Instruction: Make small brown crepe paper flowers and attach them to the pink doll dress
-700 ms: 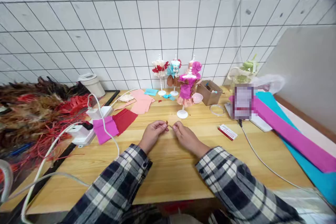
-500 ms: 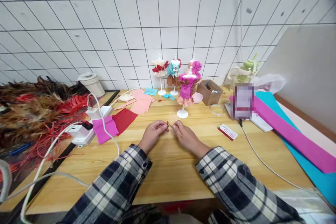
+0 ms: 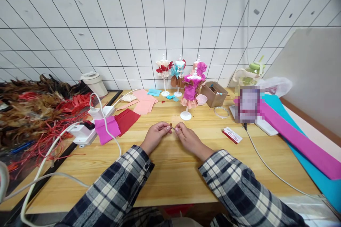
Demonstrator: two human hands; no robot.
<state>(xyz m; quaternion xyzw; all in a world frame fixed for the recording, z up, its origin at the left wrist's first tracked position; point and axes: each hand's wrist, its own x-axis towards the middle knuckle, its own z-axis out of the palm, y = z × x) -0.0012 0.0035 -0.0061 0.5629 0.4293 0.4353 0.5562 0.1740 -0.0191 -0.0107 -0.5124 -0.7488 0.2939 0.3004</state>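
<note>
Pinching a brown bit [image 3: 170, 125], left hand [image 3: 155, 137] and right hand [image 3: 188, 138] meet over bare tabletop [image 3: 174, 173].

– What's the bench like from your end?

– I see a pale wooden table [image 3: 170, 173] against the tiled wall. Red paper [image 3: 129, 120] and magenta paper [image 3: 106, 130] lie at the left, beside a white power strip [image 3: 82, 133].

– And further back?

– I make out pink sheets [image 3: 145, 103], little dress stands [image 3: 186, 113], a cardboard box [image 3: 214, 95] and a clear tape ring [image 3: 221, 112]. At the right I have a small red-and-white box [image 3: 232, 134] and a long magenta roll [image 3: 298, 138] lying on a teal sheet [image 3: 322, 181].
</note>
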